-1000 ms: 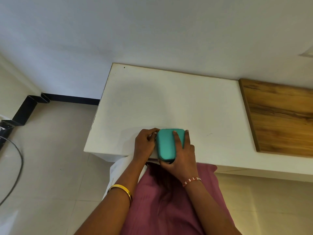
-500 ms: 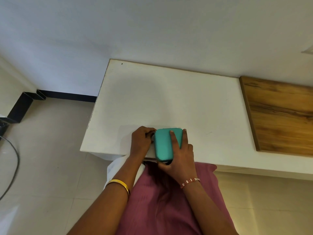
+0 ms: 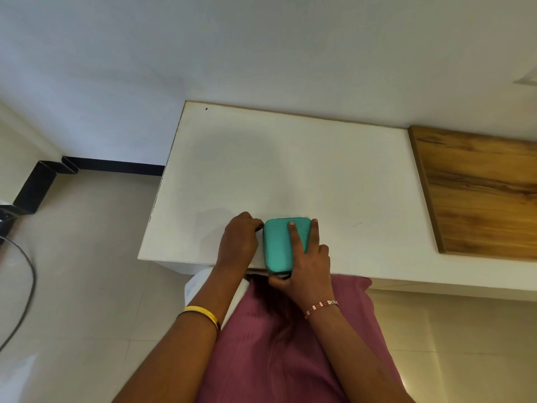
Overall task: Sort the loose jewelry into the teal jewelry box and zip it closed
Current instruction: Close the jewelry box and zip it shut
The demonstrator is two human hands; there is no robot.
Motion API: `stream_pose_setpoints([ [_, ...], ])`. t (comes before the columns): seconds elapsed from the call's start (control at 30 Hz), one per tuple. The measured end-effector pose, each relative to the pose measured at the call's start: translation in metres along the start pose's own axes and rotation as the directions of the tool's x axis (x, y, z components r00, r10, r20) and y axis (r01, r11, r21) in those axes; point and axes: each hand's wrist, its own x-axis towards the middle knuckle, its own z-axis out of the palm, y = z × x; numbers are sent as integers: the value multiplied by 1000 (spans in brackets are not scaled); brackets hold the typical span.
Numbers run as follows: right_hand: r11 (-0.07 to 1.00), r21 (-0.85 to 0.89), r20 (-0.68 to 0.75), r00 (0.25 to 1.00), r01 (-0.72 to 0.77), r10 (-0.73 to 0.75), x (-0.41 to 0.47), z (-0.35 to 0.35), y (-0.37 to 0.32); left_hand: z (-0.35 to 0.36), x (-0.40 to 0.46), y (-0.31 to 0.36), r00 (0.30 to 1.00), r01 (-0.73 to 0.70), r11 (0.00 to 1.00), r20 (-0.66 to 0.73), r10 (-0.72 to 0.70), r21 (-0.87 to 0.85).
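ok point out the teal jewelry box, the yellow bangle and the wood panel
teal jewelry box (image 3: pixel 277 245), head view, bare lid left of the fingers
yellow bangle (image 3: pixel 203 311), head view, top of band
wood panel (image 3: pixel 479 193), head view, middle

Soft even daylight, wide-angle edge distortion
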Motion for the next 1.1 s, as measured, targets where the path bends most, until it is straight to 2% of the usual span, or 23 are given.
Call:
stream_pose_setpoints([
  [0.23,1000,-6,40,999,-6,6,0,-3,-2,-4,-6,6,999,-18,996,42,15,87],
  [0.63,998,-38,171,984,55,-48,0,-11,5,-1,-21,6,998,68,996,9,-68,60],
  [0.7,997,-42,192,980,58,-49,0,-13,4,0,-21,2,997,79,997,-2,-79,17],
  [0.87,996,17,235,968,82,-84,4,-25,12,-1,-25,1,986,153,950,-16,-163,-271],
  [0.93,993,88,227,969,75,-94,7,-31,14,-2,-24,2,971,224,878,18,-239,-423],
  [0.97,989,136,225,970,61,-91,9,-35,14,-4,-24,3,954,279,800,60,-293,-531],
  [1.0,982,184,228,970,41,-83,12,-38,14,-5,-24,5,929,342,677,123,-350,-652],
  [1.07,963,269,238,969,3,-70,17,-44,12,-7,-26,12,863,442,317,300,-407,-839],
  [1.1,950,312,238,969,-14,-63,19,-48,10,-6,-28,16,828,479,138,394,-399,-867],
])
